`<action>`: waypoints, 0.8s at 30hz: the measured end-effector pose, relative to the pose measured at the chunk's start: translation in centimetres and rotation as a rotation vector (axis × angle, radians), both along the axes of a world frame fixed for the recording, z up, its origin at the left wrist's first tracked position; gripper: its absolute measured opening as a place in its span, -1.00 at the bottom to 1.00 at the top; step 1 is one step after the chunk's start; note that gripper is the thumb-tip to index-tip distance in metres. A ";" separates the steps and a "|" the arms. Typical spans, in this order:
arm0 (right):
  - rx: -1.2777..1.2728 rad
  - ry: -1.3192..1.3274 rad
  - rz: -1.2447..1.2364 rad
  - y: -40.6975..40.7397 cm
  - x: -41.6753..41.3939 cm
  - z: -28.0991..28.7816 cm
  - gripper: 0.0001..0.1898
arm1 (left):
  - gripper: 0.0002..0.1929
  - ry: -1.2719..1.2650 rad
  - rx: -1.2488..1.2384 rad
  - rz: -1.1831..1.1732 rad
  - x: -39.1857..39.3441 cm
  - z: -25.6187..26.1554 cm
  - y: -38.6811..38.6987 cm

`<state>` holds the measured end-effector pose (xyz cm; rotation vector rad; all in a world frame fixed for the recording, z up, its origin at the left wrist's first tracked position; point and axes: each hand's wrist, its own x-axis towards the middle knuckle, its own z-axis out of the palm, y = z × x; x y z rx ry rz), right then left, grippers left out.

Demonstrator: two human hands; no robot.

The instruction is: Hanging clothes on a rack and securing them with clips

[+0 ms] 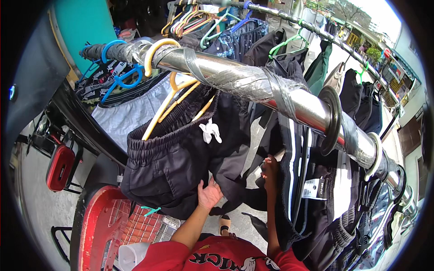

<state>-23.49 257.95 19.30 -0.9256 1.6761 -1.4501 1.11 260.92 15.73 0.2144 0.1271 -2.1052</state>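
Black shorts (169,172) with a gathered elastic waistband and a white drawstring bow (210,131) hang before me on a yellow plastic hanger (164,101). My left hand (209,193) is palm up at the lower right part of these shorts. Its fingers are spread, touching or very near the dark cloth, with nothing in the palm. My right hand (269,169) is raised among dark garments, beside black clothing with a white side stripe (291,162). Its fingers are partly curled, and whether they grip any cloth is unclear.
A metal rail (220,69) wrapped in tape crosses above my hands. Light grey shorts (118,118) hang at left. At lower left stands a red-framed wire basket (142,227) with a translucent plastic container (132,254). A second rail (305,25) of clothes runs behind.
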 end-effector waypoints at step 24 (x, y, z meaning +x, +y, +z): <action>0.107 -0.489 0.859 6.2 4.6 7.3 -0.45 | -0.51 -0.481 -0.500 -0.520 2.8 10.8 1.8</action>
